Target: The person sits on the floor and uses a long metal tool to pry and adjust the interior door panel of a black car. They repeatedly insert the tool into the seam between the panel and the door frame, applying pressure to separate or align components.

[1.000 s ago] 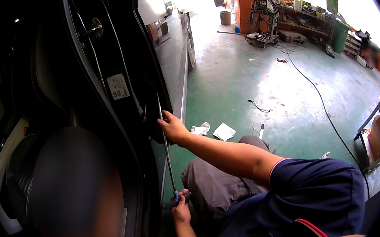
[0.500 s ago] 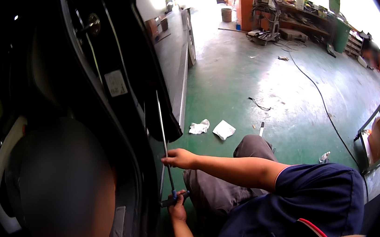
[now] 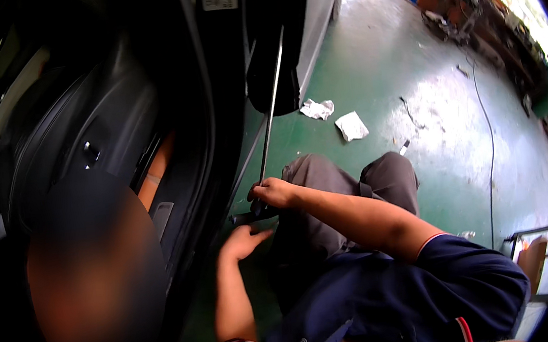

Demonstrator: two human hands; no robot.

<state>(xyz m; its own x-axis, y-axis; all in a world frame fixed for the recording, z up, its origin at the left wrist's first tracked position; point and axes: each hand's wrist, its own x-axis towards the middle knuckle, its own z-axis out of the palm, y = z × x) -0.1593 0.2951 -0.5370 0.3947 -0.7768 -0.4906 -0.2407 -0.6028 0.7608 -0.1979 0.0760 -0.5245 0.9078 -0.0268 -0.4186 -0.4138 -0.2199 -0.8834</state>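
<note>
A long metal rod with a dark T-handle (image 3: pixel 274 101) stands slanted beside the car's black door (image 3: pixel 275 76), its upper end in front of the door's dark edge. My right hand (image 3: pixel 274 192) is closed around the rod's lower end, just above the crosswise handle. My left hand (image 3: pixel 243 241) is off the handle, a little below it, with its fingers stretched out and nothing seen in them. A thinner rod or bar (image 3: pixel 248 157) runs beside the long rod; what it belongs to cannot be made out.
Another person's blurred head (image 3: pixel 96 272) is close on the left, by the car's doorway and sill (image 3: pixel 164 224). White crumpled cloths (image 3: pixel 351 126) lie on the green floor. A cable (image 3: pixel 489 140) crosses it at right. A metal-framed cart (image 3: pixel 540 255) stands at lower right.
My left hand has let go of the T-handle and opened. The right hand has slid down the rod to the handle. The rod leans more, and the view has shifted.
</note>
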